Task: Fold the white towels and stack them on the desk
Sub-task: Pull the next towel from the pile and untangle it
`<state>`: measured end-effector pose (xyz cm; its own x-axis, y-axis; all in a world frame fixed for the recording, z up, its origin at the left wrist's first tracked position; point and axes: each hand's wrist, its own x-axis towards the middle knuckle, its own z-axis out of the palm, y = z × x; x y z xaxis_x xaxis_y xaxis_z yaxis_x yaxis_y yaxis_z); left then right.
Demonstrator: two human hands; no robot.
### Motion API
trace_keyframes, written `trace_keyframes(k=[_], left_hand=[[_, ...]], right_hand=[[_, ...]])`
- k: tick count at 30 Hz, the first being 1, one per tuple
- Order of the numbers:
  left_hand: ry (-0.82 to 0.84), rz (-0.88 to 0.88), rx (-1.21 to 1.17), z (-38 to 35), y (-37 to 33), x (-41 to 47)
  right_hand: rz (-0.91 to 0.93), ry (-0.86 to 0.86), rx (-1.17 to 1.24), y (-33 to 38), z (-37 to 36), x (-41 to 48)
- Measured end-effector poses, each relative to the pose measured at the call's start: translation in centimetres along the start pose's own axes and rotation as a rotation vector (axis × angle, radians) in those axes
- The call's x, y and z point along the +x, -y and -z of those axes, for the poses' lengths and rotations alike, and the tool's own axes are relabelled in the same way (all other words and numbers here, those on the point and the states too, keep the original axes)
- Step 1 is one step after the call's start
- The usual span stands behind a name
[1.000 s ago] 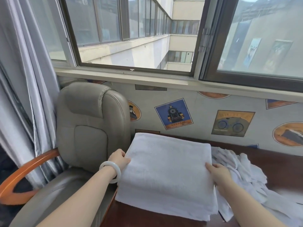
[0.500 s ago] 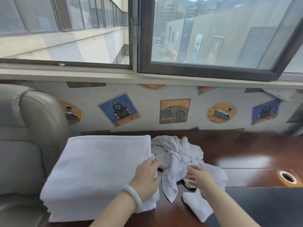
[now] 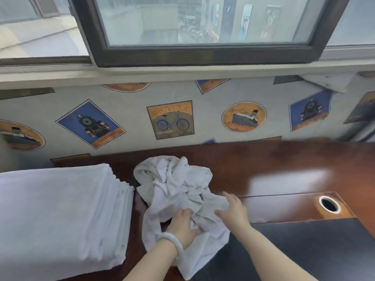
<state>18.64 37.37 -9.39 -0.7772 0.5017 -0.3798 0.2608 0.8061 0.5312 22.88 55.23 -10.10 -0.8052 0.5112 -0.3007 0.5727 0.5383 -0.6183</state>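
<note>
Although a folded stack (image 3: pixel 60 216) of white towels already lies squared at the near left end of the counter (image 3: pixel 284 163), we log the job as unfinished. A heap of crumpled towels (image 3: pixel 174 179) sits just right of the stack, mid-counter, with a thin strip of bare wood between them.

The left hand (image 3: pixel 182 222), pale bracelet (image 3: pixel 172 240) at the wrist, has its grip closed into the near folds of the heap, fingers curled in the cloth. The right hand (image 3: pixel 233 211) lies beside it with a wide grip, fingers spread flat on the heap's right flank, holding nothing.

We read this as sorting. One hand picks out a single towel while the other steadies the rest, so the bundle does not drag along. One loose tail trails toward the near edge.

We judge the stack is kept left to leave folding room. Bare wood runs far and right, up to a cable hole (image 3: pixel 328 204) and a dark mat (image 3: pixel 304 250).

Next need: find a corner and lift one towel free.
</note>
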Motion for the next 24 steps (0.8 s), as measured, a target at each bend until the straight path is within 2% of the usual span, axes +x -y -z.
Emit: trace_keyframes(k=[3,5,6,8,12,14,16,20,24], left_hand=[[0.075,0.060,0.162,-3.5,-2.4,1.2],[0.079,0.152,0.243,-5.3,-2.7,1.0],[0.080,0.202,0.253,-5.8,-2.6,0.4],[0.078,0.248,0.258,-5.9,-2.3,-1.1],[-0.041,0.250,0.162,-4.5,-1.6,-4.7],[-0.124,0.263,0.034,-3.5,-1.8,-6.8],[-0.194,0.239,-0.124,-2.6,-2.4,-8.4],[-0.234,0.151,-0.300,-1.7,-4.8,-9.4],[-0.334,-0.038,-0.206,-1.0,-8.7,-9.0]], right_hand=[[0.128,0.183,-0.177,-1.7,-0.4,1.6],[0.209,0.255,-0.392,-2.8,-0.7,1.6],[0.232,0.262,-0.423,-3.4,-0.7,1.5],[0.177,0.275,-0.264,-4.7,-0.1,1.2],[-0.220,0.287,0.381,-8.3,3.4,-0.4],[-0.336,0.247,0.562,-10.3,5.4,-1.6],[-0.370,0.175,0.679,-11.4,7.8,-3.5],[-0.334,-0.068,0.863,-12.2,12.8,-7.6],[-0.227,-0.212,1.036,-12.9,19.1,-11.0]])
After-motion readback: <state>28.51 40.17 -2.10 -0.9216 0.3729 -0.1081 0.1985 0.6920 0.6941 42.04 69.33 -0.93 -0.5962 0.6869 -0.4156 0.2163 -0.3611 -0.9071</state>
